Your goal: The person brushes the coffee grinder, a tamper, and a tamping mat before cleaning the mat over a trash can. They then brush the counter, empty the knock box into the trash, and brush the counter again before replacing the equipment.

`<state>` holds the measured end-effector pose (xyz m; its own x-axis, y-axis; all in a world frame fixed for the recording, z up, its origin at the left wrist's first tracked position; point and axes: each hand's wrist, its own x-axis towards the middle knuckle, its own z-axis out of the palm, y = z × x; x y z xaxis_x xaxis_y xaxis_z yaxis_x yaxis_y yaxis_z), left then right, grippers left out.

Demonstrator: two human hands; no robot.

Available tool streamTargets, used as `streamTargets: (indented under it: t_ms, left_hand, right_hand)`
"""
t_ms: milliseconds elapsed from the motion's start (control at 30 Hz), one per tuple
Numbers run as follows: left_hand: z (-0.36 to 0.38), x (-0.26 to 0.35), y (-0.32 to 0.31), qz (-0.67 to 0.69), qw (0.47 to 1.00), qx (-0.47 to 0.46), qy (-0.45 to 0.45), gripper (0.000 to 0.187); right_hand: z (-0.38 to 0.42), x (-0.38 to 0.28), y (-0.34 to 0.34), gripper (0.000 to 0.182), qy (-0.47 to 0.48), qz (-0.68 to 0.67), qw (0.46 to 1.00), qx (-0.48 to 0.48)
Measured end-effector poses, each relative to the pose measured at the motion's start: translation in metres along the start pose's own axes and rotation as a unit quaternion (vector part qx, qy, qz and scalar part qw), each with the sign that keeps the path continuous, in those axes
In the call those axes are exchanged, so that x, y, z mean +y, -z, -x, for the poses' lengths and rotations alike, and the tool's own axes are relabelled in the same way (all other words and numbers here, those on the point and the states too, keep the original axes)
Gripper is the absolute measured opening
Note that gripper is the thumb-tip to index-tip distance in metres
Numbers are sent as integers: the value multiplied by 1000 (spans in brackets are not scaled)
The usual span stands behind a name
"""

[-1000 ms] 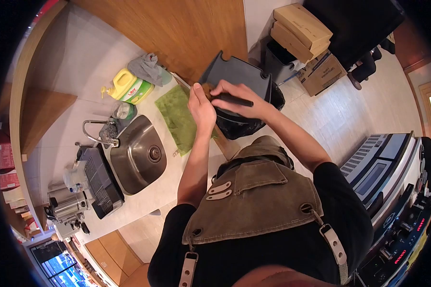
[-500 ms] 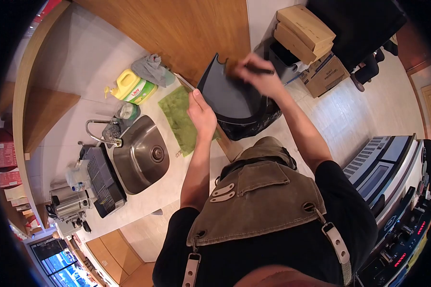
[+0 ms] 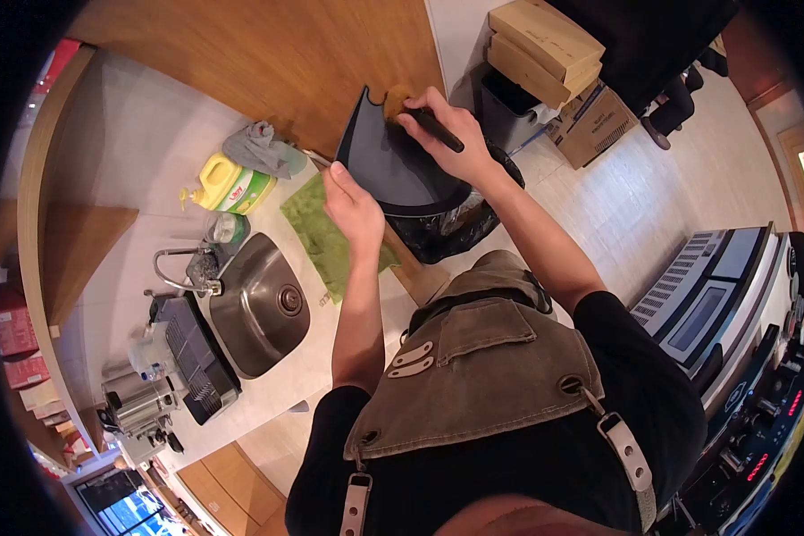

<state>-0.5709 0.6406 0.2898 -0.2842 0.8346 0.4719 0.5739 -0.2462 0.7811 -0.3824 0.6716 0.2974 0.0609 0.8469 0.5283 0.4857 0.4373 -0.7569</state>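
Note:
A dark grey tray with a raised black rim hangs tilted over a bin lined with a black bag. My left hand grips the tray's near left edge, thumb on top. In my right hand is a brush with a dark handle and tan bristles. The bristles are at the tray's far edge, near a curved notch. Left of the tray, a green cloth lies on the counter.
A steel sink with a tap is at the left, near a yellow soap jug and a grey cloth. Cardboard boxes stand at the back right. A person's legs show beyond. A machine is at the right.
The tray and my left hand have shifted left in view. My right hand has also moved left, with the brush now at the tray's far edge. The whole view has shifted slightly.

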Motion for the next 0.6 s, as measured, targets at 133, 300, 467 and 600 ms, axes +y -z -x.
streamTargets:
  t_ms: [133, 300, 467, 600]
  left_hand:
    - [-8, -3, 7, -4, 1000, 12, 21, 40]
    - [-6, -7, -18, 11, 999, 31, 5, 43]
    - [-16, -13, -14, 43, 998, 36, 30, 44]
    - [-11, -9, -21, 26, 999, 10, 38, 45]
  right_hand:
    - [12, 33, 12, 25, -97, 18, 995, 14]
    - [37, -7, -11, 23, 2, -219, 975, -44]
    - [55, 45, 41, 28, -54, -75, 958, -271]
    - [14, 80, 72, 26, -8, 104, 979, -176]
